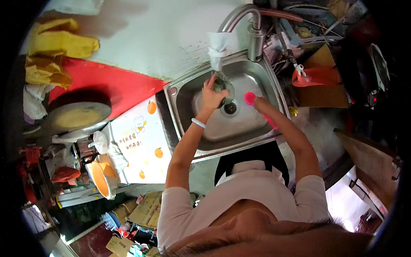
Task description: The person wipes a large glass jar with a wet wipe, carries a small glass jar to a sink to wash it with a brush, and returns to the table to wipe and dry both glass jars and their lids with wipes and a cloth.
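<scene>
My left hand [212, 95] grips a clear, round glass vessel [230, 89], perhaps a bowl or a cup, below the faucet's cloth-wrapped spout. The fingers are curled over its rim, and part of it is hidden behind them. In my right hand [260, 103] is a pink brush [250, 98]. Its round head points toward the glass, a short gap away, and its handle runs back under my wrist. Both hands are over the stainless steel sink [205, 139]. Beneath and between them lies the drain [230, 108].
A curved metal faucet [255, 43] rises at the sink's back edge. Left of the sink is a white surface [141, 141] printed with oranges, with an orange-lined container [102, 179] near it. A cardboard box [321, 96] with a red bag [314, 77] stands at right.
</scene>
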Tool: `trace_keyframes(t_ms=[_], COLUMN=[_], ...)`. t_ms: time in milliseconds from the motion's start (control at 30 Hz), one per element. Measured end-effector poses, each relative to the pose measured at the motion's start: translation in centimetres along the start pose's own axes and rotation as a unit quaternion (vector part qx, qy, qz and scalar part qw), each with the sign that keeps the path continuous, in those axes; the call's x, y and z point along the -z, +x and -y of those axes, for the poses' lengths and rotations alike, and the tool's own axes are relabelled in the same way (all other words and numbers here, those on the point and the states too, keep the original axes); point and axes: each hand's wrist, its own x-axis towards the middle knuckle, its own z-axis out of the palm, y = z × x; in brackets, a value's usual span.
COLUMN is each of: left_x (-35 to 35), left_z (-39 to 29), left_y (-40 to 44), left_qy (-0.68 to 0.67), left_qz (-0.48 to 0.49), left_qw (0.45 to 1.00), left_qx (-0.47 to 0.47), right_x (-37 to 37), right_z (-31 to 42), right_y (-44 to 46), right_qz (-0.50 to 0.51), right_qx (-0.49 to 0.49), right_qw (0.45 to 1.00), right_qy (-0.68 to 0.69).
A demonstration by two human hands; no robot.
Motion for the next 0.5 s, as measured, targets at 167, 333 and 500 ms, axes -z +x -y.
trace_keyframes(t_ms=[167, 333, 500], left_x=[1.3, 4.3, 5.1], left_z=[5.0, 6.1, 7.3], left_y=[-4.2, -9.0, -13.1], left_qy=[-0.698, -0.782, -0.802], left_qz=[0.038, 0.059, 0.027], left_qw=[0.613, 0.480, 0.432], left_qx=[0.367, 0.394, 0.412], right_x=[1.0, -1.0, 0.2], right_z=[0.3, -1.9, 1.7], right_y=[0.9, 4.0, 3.4], right_qz=[0.076, 0.078, 0.138], right_qx=[0.045, 0.064, 0.084], right_qw=[0.989, 0.969, 0.934], right_qy=[-0.117, -0.227, -0.320])
